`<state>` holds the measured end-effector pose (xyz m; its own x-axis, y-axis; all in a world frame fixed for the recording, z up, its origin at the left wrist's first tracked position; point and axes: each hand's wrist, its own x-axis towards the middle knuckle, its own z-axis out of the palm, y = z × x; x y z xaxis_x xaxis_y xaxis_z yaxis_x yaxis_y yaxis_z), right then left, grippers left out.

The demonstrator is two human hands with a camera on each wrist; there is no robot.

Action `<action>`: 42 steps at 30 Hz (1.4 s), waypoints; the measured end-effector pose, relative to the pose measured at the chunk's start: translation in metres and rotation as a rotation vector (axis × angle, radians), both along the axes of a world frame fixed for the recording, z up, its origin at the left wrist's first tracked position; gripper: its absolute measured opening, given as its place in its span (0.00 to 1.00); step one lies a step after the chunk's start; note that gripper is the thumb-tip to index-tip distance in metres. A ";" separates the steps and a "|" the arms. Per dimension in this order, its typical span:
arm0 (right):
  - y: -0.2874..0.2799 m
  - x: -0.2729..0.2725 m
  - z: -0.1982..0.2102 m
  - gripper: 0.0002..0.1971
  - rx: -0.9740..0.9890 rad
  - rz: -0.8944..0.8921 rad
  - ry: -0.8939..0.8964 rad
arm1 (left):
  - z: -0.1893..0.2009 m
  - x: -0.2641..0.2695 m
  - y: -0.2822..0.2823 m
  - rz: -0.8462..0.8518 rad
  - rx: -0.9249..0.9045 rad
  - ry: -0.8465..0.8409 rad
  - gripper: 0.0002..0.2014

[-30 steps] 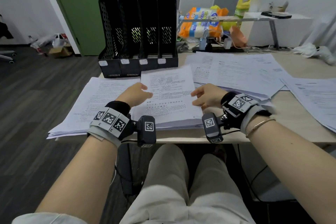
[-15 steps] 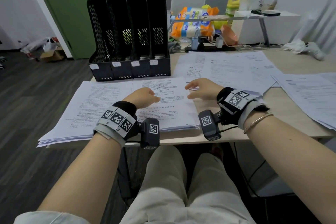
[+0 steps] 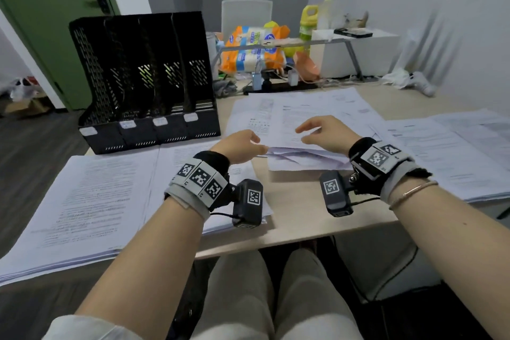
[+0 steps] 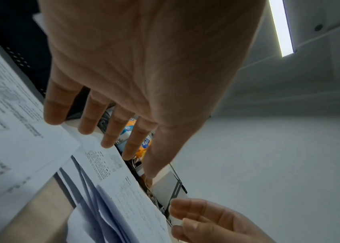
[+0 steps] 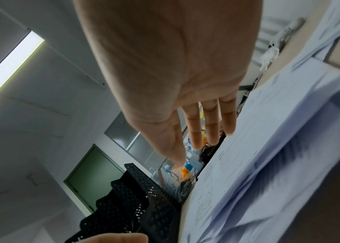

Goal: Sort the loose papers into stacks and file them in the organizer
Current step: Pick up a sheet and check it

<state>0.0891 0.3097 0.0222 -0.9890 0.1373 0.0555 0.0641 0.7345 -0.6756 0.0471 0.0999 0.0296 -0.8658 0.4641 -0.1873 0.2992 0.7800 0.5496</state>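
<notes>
Both hands are up over the desk [image 3: 298,218] now. My left hand [image 3: 238,146] hangs with fingers loosely extended, holding nothing, just at the left edge of the middle pile [image 3: 303,157]. The left wrist view shows those fingers [image 4: 110,131] straight, tips just above the sheets; I can't tell if they touch. My right hand [image 3: 324,130] hovers over the same pile, fingers straight and relaxed, empty; the right wrist view confirms it [image 5: 210,121]. The pile's top sheets look ruffled and fanned at the near edge. To the left lie two flat stacks side by side [image 3: 91,201], reaching the near desk edge. More papers [image 3: 455,146] spread out on the right. The black organizer [image 3: 143,77] stands upright at the far left, four labelled slots facing me, and I see no paper in them.
</notes>
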 end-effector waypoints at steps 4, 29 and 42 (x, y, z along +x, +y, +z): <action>0.021 -0.002 -0.007 0.13 0.045 0.034 -0.094 | -0.008 -0.011 0.018 -0.010 -0.010 -0.027 0.23; 0.038 -0.007 -0.038 0.18 0.134 0.232 -0.387 | -0.044 -0.042 0.061 0.027 -0.029 -0.131 0.07; 0.044 -0.010 -0.035 0.07 -0.066 -0.025 -0.054 | -0.035 -0.037 0.056 0.150 0.315 -0.120 0.25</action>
